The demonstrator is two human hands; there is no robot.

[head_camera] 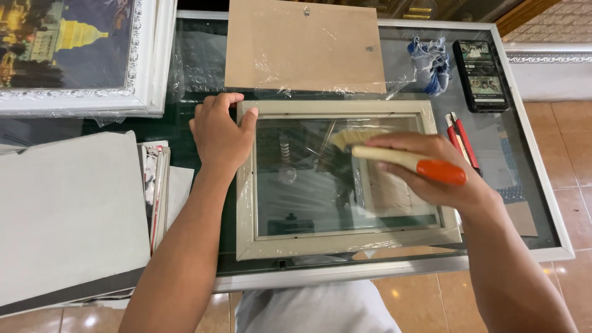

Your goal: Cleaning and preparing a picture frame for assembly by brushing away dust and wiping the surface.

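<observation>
A pale wooden picture frame (345, 242) lies flat on the glass table, its glass pane (308, 191) facing up and thin plastic wrap clinging to its edges. My left hand (217, 135) presses down on the frame's upper left corner. My right hand (431, 169) grips a small brush (401, 159) with a cream handle and an orange end. Its pale bristles (345, 137) rest on the pane near the frame's top middle.
A brown backing board (302, 46) lies behind the frame. A blue-white cloth (430, 61), a black phone (481, 74) and two red cutters (459, 139) sit at the right. A white-framed picture (80, 55) and grey boards (61, 216) lie left. The table's metal edge (345, 271) borders a tiled floor.
</observation>
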